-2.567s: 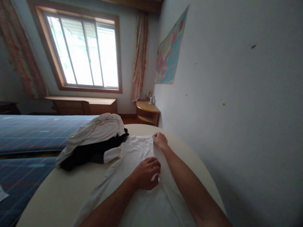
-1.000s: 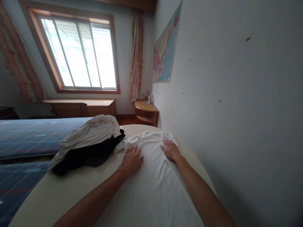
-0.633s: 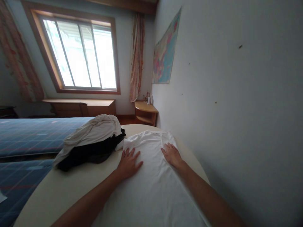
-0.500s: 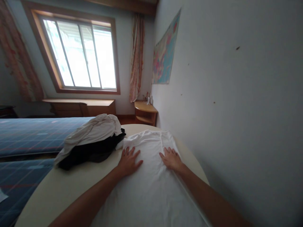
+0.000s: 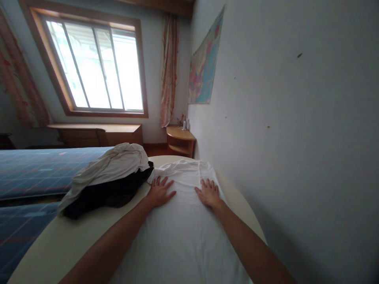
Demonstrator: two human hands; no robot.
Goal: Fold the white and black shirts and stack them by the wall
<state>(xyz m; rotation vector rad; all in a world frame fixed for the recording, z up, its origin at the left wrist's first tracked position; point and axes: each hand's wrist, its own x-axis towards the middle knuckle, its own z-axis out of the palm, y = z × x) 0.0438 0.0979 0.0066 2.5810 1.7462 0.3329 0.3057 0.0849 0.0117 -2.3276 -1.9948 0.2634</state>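
A white garment (image 5: 186,228), its kind not certain, lies spread lengthwise on a round cream table (image 5: 56,244). My left hand (image 5: 160,192) rests flat on its left edge, fingers spread and thumb pointing inward. On the right part of the cloth lies my right hand (image 5: 209,193), palm down with the fingers apart. Small wrinkles show in the cloth beyond both hands, at its far end. Neither hand grips anything. The near end of the garment runs out of the bottom of the view.
Left of the garment, a heaped pale cloth (image 5: 118,161) lies over a black cloth (image 5: 103,197) at the table's edge. Blue plaid beds (image 5: 38,169) adjoin on the left. A white wall (image 5: 281,165) runs close on the right. A corner shelf (image 5: 181,134) stands behind.
Both hands have shifted slightly toward the far end, the right one also a little to the left. The whole view has turned slightly, and the cloth heap appears farther left.
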